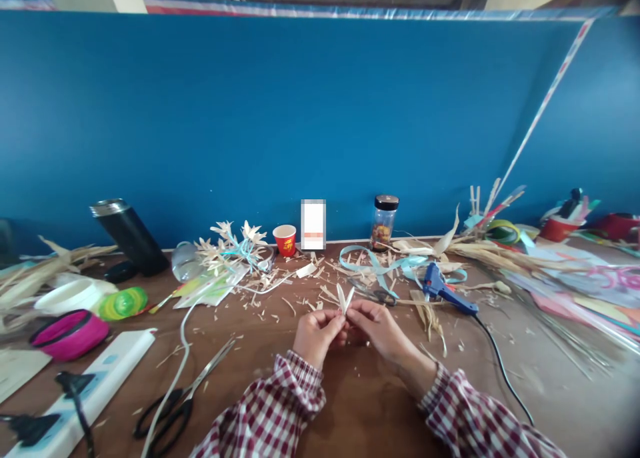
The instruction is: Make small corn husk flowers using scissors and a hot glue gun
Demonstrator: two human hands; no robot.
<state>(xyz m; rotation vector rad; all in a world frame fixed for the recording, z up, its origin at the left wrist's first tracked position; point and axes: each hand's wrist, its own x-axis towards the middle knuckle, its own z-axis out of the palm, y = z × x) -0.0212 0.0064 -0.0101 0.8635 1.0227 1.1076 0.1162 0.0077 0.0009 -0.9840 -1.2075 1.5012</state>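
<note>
Just above the table, pale corn husk petals stick up in a small V between my fingertips. My left hand pinches their base from one side, thumb on top. From the other side my right hand closes thumb and finger on the same base. What lies under the fingertips is hidden. Close behind the hands, a pair of scissors rests among husk scraps. A blue hot glue gun lies to the right of them.
Black-handled scissors and a white power strip lie at the left. Husk flowers, a red paper cup and a jar stand along the blue partition. The glue gun's cord runs forward at right.
</note>
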